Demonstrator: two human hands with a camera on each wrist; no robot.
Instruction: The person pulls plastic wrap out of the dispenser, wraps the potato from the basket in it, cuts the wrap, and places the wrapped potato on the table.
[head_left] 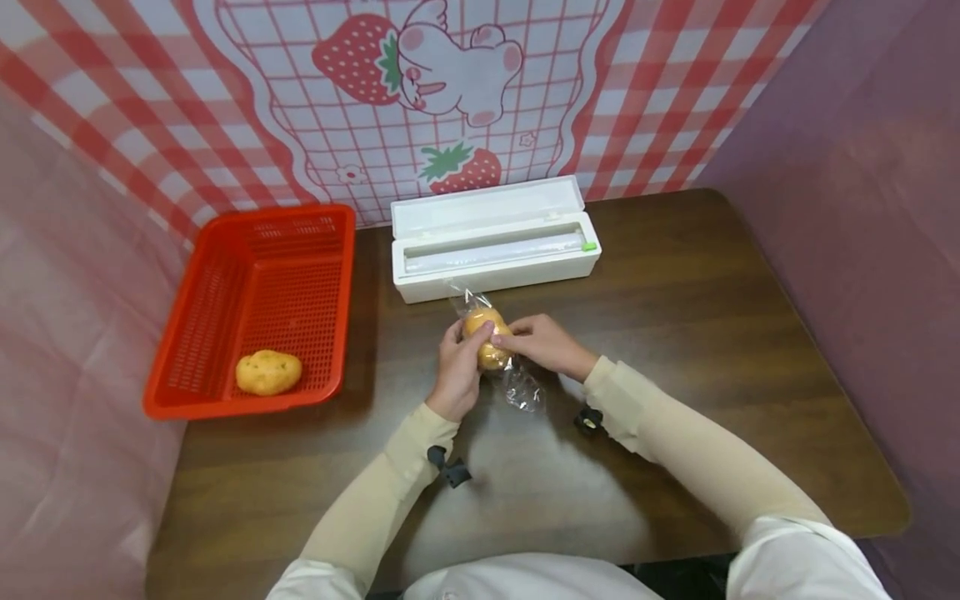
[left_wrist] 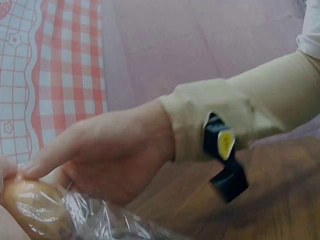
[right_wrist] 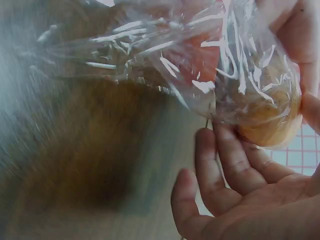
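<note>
A yellow potato [head_left: 491, 357] wrapped in clear plastic film [head_left: 521, 387] is held above the table by both hands. The left hand [head_left: 457, 367] grips its left side, thumb on top. From the right, the right hand [head_left: 551, 343] pinches the wrapped potato with thumb and fingers. Loose film sticks out at both ends. In the left wrist view the wrapped potato [left_wrist: 37, 207] lies at the lower left, the right hand [left_wrist: 115, 150] beside it. The right wrist view shows film spread over the potato [right_wrist: 270, 125], with the right hand's fingers [right_wrist: 240, 165] under it.
A white box [head_left: 495, 279] with its lid raised stands at the back of the table [head_left: 675, 333], a roll of film [head_left: 495, 252] inside. At the left, a red basket [head_left: 341, 333] holds another potato [head_left: 268, 372]. A checked cloth hangs behind.
</note>
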